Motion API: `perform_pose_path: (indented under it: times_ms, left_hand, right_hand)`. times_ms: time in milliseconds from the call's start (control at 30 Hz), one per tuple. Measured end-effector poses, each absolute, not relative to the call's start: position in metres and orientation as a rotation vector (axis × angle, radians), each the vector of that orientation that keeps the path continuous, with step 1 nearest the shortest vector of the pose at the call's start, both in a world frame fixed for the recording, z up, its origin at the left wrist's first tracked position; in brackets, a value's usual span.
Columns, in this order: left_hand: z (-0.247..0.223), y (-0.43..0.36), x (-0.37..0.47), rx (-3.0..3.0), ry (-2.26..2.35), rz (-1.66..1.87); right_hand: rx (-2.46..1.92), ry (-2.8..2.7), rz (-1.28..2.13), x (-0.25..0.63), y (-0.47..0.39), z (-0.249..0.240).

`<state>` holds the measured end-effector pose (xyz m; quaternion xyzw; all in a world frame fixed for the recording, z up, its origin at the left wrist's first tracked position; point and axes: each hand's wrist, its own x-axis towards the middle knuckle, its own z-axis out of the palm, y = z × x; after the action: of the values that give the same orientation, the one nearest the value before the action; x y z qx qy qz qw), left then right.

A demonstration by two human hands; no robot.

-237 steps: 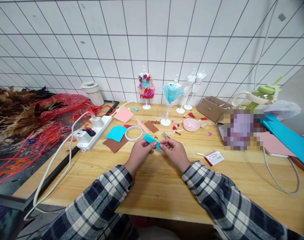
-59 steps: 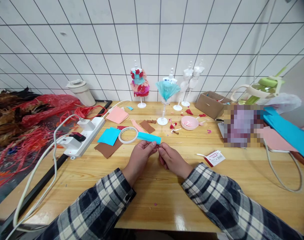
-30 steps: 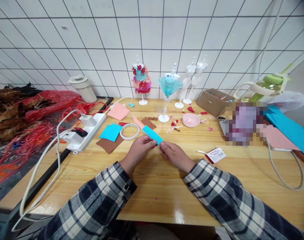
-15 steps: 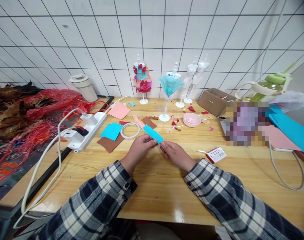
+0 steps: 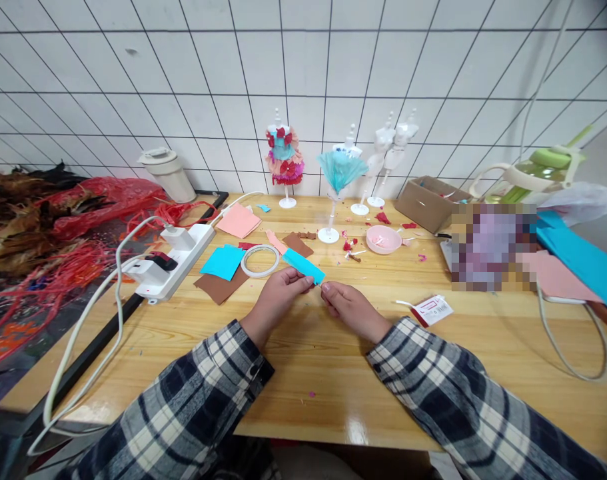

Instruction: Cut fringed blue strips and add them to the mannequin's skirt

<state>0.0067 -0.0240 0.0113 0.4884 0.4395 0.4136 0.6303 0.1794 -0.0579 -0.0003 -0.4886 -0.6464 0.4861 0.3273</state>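
A bright blue crepe paper strip [image 5: 303,265] slants between my hands above the table. My left hand [image 5: 284,293] pinches its lower left edge between thumb and fingers. At the near right corner of the strip, my right hand [image 5: 350,308] has its thumb and forefinger pressed together; the contact is very small. A pink paper strip [image 5: 274,241] and a brown paper piece [image 5: 299,244] lie just beyond the blue strip. Left of my left hand rest a roll of white tape [image 5: 260,274], blue paper squares [image 5: 222,263] and brown paper [image 5: 218,288].
Small mannequins stand by the tiled wall, one in a ruffled dress [image 5: 284,157], one with a teal skirt [image 5: 340,170]. A pink dish [image 5: 384,250] and tagged packet [image 5: 433,310] lie right; a power strip [image 5: 178,267] with cables lies left, a cardboard box [image 5: 426,208] behind.
The blue strip has shifted slightly up and to the left with my left fingers, and its right end sits a little farther from my right fingertips. Both arms stay nearly still.
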Motion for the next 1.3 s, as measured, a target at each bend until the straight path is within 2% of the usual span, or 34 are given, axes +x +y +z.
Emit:
perform_pose_path:
  times_ms: [400,1300]
  left_hand:
    - [0.01,-0.034,0.017,0.948,0.95,0.954]
    - [0.007,-0.032,0.018,0.937,0.974,0.965]
  right_hand:
    - [-1.237,-1.455,1.55,0.173,-0.061,-0.004]
    - [-1.225,-1.489,1.476,0.174,-0.059,-0.007]
